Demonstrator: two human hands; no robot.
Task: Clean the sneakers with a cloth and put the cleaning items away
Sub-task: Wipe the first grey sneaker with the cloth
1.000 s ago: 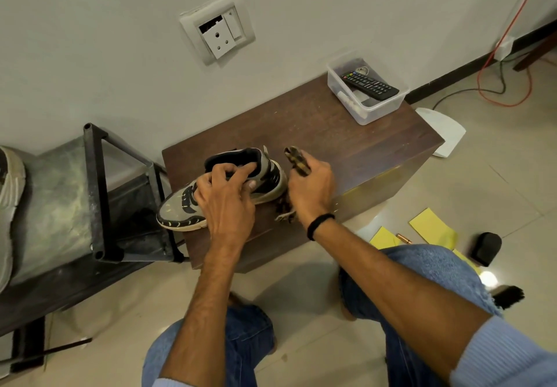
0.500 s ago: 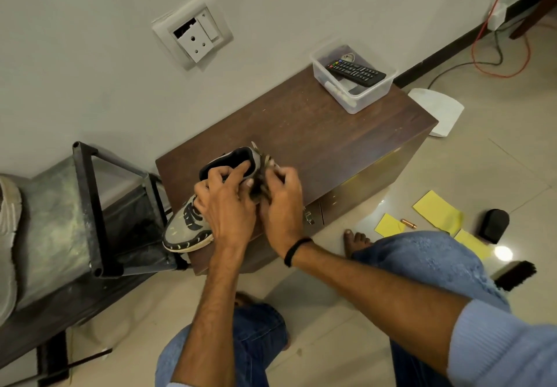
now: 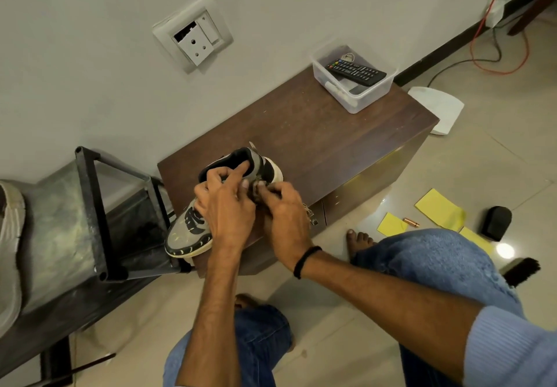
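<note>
While one hand pins a sneaker to a low wooden worktop, the other works a cloth against its side.

Seen from the room, the person crouches over the shoe, which lies near the worktop's front corner with its toe past the edge. The left hand clamps it from above, fingers curled over the collar and one reaching into the opening, seemingly to stop it sliding under the rubbing. The right hand is bunched around the dark cloth, mostly hidden in its grip, pressing it to the flank near the heel. A second shoe waits on the rack at left, so the cleaning looks far from finished. A brush and yellow sheets lie on the floor, not yet put away.
</note>
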